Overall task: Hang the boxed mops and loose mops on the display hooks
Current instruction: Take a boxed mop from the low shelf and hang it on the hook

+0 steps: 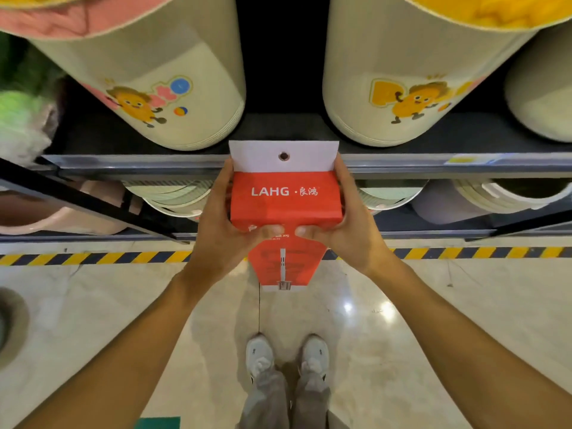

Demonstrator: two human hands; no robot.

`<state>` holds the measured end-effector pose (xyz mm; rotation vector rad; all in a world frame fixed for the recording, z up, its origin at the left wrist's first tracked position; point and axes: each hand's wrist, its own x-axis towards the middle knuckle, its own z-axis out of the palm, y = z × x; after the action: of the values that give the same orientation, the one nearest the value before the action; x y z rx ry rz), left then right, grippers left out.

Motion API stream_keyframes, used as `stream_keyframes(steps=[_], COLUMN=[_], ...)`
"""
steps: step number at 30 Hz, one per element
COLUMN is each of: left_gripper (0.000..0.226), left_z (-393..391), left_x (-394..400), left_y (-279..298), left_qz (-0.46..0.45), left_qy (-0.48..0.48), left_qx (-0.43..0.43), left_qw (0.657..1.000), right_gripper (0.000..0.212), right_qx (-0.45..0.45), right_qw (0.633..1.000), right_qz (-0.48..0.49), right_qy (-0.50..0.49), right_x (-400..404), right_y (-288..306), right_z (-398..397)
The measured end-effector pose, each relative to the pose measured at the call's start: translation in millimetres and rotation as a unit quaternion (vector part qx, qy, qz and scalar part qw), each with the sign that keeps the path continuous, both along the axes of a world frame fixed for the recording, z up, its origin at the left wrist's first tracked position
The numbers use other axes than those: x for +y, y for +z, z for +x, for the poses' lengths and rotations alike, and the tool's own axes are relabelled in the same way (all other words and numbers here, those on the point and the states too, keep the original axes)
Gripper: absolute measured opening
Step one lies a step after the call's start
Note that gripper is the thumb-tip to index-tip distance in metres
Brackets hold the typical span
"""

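A red boxed mop (286, 201) with white "LAHG" lettering hangs upright in front of me, seen from its top end. Its white hang tab with a round hole points toward the shelf. My left hand (221, 224) grips the box's left side and my right hand (342, 224) grips its right side, thumbs pressed on the near face. The box's long body runs down toward the floor. No display hook is visible; no loose mops are in view.
A dark shelf edge (123, 164) runs across just behind the box. Large cream cartoon-printed bins (173, 88) (402, 88) stand on it; stacked basins (173, 196) sit below. Yellow-black floor tape (93, 258) lines the floor. My shoes (288, 354) stand on glossy tiles.
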<state>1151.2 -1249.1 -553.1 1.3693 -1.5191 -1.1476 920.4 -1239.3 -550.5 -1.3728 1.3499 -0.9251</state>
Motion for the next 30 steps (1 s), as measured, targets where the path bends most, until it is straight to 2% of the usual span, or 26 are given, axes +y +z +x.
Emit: stream_keyframes(steps=[5, 11, 13, 16, 19, 22, 30], left_gripper=[0.126, 0.121, 0.127, 0.132, 0.127, 0.124, 0.114], left_z=[-5.5, -4.5, -5.3, -11.6, -21.8, -32.4, -58.3], left_x=[-3.1, 24.1, 23.2, 21.6, 28.2, 34.3, 53.0], left_y=[77.0, 182.0, 214.4, 270.5, 332.2, 386.8, 492.8], left_qz=[-0.030, -0.055, -0.058, -0.110, -0.124, -0.167, -0.241], left_qy=[-0.016, -0.049, -0.068, -0.103, -0.118, -0.131, -0.217], left_qx=[0.004, -0.031, -0.027, -0.030, 0.002, -0.003, 0.059], left_qw=[0.999, 0.997, 0.996, 0.988, 0.985, 0.977, 0.944], right_gripper=[0.132, 0.121, 0.122, 0.119, 0.114, 0.114, 0.107], right_qx=[0.000, -0.030, -0.032, -0.026, -0.028, -0.053, -0.071], right_qw=[1.000, 0.996, 0.995, 0.993, 0.987, 0.975, 0.941], right_qz=[-0.020, -0.080, -0.093, -0.108, -0.149, -0.188, -0.276], right_qy=[-0.006, -0.011, -0.025, -0.041, -0.062, -0.103, -0.184], right_x=[6.6, 44.8, 50.7, 63.0, 82.5, 100.7, 155.2], right_y=[78.4, 179.9, 211.3, 268.1, 327.8, 380.1, 493.1], right_z=[-8.3, -20.3, -22.4, -27.9, -30.2, -29.5, -29.8])
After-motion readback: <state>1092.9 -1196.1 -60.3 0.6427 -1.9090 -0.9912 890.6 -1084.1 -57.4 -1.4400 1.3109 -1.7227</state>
